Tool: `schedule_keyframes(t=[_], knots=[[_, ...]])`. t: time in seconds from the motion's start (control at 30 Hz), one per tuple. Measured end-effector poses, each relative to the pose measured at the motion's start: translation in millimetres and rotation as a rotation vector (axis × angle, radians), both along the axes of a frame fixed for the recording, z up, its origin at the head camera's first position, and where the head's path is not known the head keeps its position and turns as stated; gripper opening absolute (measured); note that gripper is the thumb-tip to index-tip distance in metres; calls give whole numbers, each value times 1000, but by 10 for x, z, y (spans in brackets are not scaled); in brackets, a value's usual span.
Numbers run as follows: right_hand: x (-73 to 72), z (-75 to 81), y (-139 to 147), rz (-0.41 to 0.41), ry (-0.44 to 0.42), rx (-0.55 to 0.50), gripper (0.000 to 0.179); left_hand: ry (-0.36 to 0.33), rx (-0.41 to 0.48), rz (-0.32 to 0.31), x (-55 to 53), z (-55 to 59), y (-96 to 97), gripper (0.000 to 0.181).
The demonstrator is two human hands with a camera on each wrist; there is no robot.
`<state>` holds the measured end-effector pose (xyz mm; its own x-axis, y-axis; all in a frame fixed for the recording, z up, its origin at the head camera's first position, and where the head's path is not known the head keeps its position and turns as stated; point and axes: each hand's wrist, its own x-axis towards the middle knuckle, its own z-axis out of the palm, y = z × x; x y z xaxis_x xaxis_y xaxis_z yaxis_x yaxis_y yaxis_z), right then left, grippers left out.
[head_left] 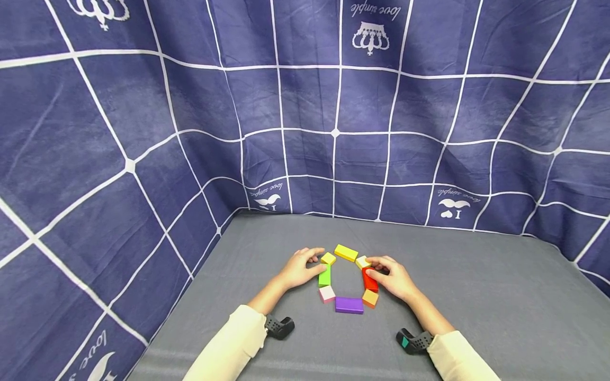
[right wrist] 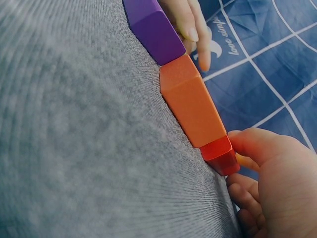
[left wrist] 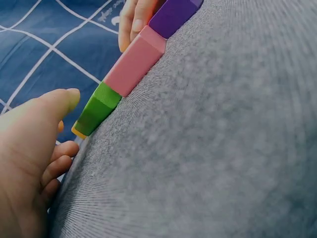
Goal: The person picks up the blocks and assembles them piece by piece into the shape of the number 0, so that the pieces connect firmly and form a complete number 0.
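Note:
A closed ring of coloured blocks lies on the grey cloth. My left hand (head_left: 299, 269) is at the ring's left side, its thumb over the green block (head_left: 324, 277) and its fingers beside the small yellow block (head_left: 328, 258). Across the ring, my right hand (head_left: 392, 276) has its thumb at the red block (head_left: 370, 283) and its index fingertip at the pale yellow block (head_left: 362, 262). Both hands have loosely bent fingers. The long yellow block (head_left: 346, 252) forms the far side. Nearest me are the pink block (head_left: 326, 293), purple block (head_left: 349, 305) and orange block (head_left: 370, 298).
The grey cloth surface (head_left: 276, 243) extends around the ring. A blue curtain with white grid lines (head_left: 310, 159) hangs behind and along the left. Dark wrist bands (head_left: 279, 327) are worn on both wrists, below pale sleeves.

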<state>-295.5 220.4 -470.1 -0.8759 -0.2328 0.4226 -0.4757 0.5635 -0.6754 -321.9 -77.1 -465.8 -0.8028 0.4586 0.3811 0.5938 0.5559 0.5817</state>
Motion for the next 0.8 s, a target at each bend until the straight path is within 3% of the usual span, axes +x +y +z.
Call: schedule_keyframes(t=[0.2, 0.8], knots=[[11, 20, -11, 8, 1, 0, 27, 29, -10, -14, 17, -15, -17, 42], [-22, -3, 12, -1, -32, -14, 29, 25, -58, 31, 53, -9, 1, 39]])
